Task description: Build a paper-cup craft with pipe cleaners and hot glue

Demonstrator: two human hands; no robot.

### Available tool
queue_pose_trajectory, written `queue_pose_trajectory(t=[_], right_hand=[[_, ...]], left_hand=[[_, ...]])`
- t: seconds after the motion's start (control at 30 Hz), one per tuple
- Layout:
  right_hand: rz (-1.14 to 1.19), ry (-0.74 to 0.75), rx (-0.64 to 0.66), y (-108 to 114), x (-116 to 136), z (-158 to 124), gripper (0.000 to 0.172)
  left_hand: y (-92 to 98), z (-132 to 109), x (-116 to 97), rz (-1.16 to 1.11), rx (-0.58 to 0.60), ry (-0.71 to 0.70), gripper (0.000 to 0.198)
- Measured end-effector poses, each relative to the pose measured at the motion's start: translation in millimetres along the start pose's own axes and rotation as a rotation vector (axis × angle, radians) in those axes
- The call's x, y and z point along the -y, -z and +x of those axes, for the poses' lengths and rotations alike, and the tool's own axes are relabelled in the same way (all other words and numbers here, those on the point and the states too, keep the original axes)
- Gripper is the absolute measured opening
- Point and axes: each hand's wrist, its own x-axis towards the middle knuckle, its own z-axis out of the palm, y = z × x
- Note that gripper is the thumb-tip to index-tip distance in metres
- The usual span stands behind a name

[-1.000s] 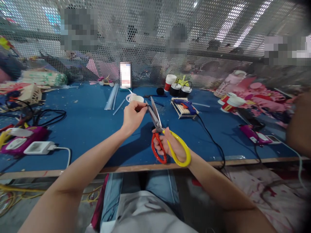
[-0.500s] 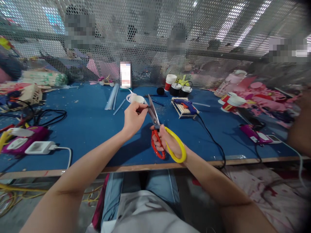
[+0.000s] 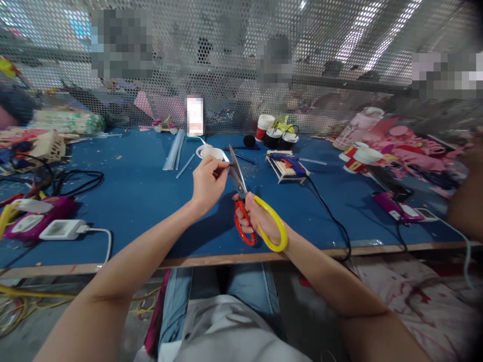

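Observation:
My right hand (image 3: 258, 218) grips a pair of scissors (image 3: 247, 201) with one red and one yellow handle loop, fingers through the loops. The steel blades (image 3: 236, 171) point up and away, closed together. My left hand (image 3: 207, 182) pinches a small thin dark piece right against the blades; it is too small to name. Both hands hover above the blue table (image 3: 143, 201) near its front edge.
A white tape roll (image 3: 211, 152) lies just behind my left hand. A blue glue gun (image 3: 289, 163) on a wooden stand trails a black cord (image 3: 332, 221). Cups (image 3: 264, 125) stand at the back, power strips (image 3: 49, 226) at left, pink items (image 3: 400, 146) at right. Another person's arm (image 3: 466, 201) is at the right edge.
The scissor blades have closed from an open V. My right hand has drawn slightly left and toward my left hand, which has stayed nearly in place.

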Motion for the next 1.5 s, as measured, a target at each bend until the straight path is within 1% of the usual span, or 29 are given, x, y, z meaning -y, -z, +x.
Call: queue_pose_trajectory(t=[0.17,0.37,0.47,0.6,0.67,0.73,0.8,0.87,0.9,0.93,0.97,1.0,1.03,1.13,1.2,1.27,1.3,1.33,1.37,1.4,1.43,1.5], right_hand=[[-0.002,0.002,0.001,-1.7,2.0,-0.7,0.051],[-0.025,0.015,0.006,1.9,0.0,-0.6,0.046],[-0.029,0.022,0.02,3.7,-0.6,-0.7,0.042],[-0.065,-0.019,0.028,6.7,-0.5,0.0,0.042],[-0.09,-0.055,0.032,9.4,1.3,-0.3,0.044],[-0.136,-0.079,0.02,14.0,6.0,-1.6,0.048],[-0.264,-0.078,-0.013,21.6,13.9,-3.2,0.05],[-0.538,-0.033,-0.087,32.9,23.0,-2.6,0.049],[-0.722,0.021,-0.173,39.9,26.9,-0.9,0.048],[-0.908,0.112,-0.259,47.5,29.9,1.8,0.048],[-1.092,0.189,-0.321,55.3,31.7,5.3,0.049],[-1.253,0.221,-0.378,62.9,32.4,9.3,0.047],[-1.387,0.192,-0.377,69.8,32.0,13.3,0.047],[-1.623,0.035,-0.311,83.0,29.2,21.4,0.051],[-1.74,-0.055,-0.294,84.2,30.2,21.4,0.05],[-1.833,-0.066,-0.327,79.7,35.3,18.3,0.045],[-1.836,-0.017,-0.339,75.7,39.1,16.5,0.041],[-1.784,0.071,-0.325,70.7,43.1,14.9,0.037],[-1.673,0.186,-0.288,65.0,47.0,14.0,0.033],[-1.511,0.298,-0.224,58.8,50.2,13.9,0.031],[-1.338,0.373,-0.174,52.5,52.6,14.7,0.03],[-1.071,0.429,-0.129,41.2,53.9,18.8,0.03]], left_hand=[[2.4,0.2,1.0,0.049,0.027,-0.042,0.012],[3.5,0.8,0.2,0.023,0.04,-0.013,0.013],[3.7,0.1,0.5,0.027,0.047,-0.027,0.014],[3.8,0.1,2.7,0.043,0.049,-0.052,0.013],[4.0,2.0,3.9,0.023,0.041,-0.029,0.012],[4.9,5.4,4.9,-0.041,0.028,0.05,0.008],[6.3,9.0,5.4,-0.187,0.04,0.224,0.007],[8.0,11.3,5.2,-0.388,0.095,0.454,0.012],[8.8,11.6,4.5,-0.482,0.132,0.555,0.014],[9.5,11.2,3.4,-0.557,0.167,0.633,0.016],[10.1,10.2,1.9,-0.61,0.197,0.685,0.018],[10.6,8.8,0.1,-0.646,0.221,0.72,0.018],[11.0,7.0,-2.0,-0.67,0.241,0.748,0.019],[11.3,1.5,-8.0,-0.724,0.298,0.822,0.022],[11.0,-1.6,-10.4,-0.755,0.335,0.845,0.023],[10.2,-4.1,-10.9,-0.777,0.36,0.841,0.024],[9.6,-5.2,-10.7,-0.783,0.367,0.833,0.024],[8.8,-6.3,-10.4,-0.786,0.372,0.823,0.024],[7.9,-7.4,-10.1,-0.784,0.377,0.814,0.023],[6.9,-8.6,-9.9,-0.777,0.379,0.806,0.023],[5.9,-9.8,-10.0,-0.768,0.377,0.802,0.023],[3.8,-12.2,-10.8,-0.74,0.361,0.797,0.022]])
